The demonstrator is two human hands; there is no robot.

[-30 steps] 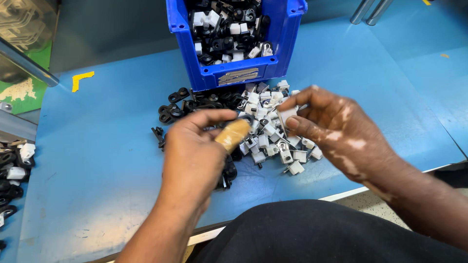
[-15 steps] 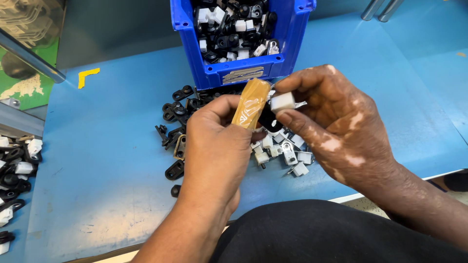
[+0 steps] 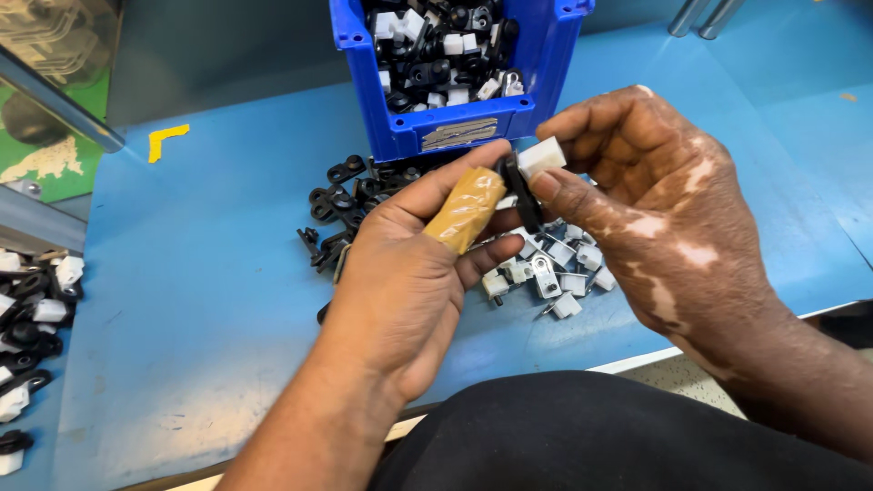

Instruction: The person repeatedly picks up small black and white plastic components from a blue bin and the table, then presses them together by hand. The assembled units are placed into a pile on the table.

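Broadly, a blue surface (image 3: 200, 300) fills most of the view, with a dark lap at the bottom edge. At its far side stands a blue bin (image 3: 459, 123) with a label on its front wall, loaded with mixed black and white small parts. In front of the bin, to the left, lies a heap of black clips (image 3: 341, 200); to the right, partly under the hands, lies a scatter of white clips (image 3: 555, 268). More black and white parts (image 3: 27, 318) sit at the far left edge, beyond the surface's rim. A yellow corner mark (image 3: 166, 139) is on the surface near the upper left.

Both hands are raised above the piles, just in front of the bin. The left hand (image 3: 409, 282), its thumb wrapped in tan tape (image 3: 466, 209), has thumb and fingers closed against a black clip (image 3: 521, 189). The right hand (image 3: 655, 209) pinches a small white block (image 3: 541, 156) between thumb and forefinger, pressed against the upper end of the black clip. The two pieces touch, held between the fingertips of both hands.
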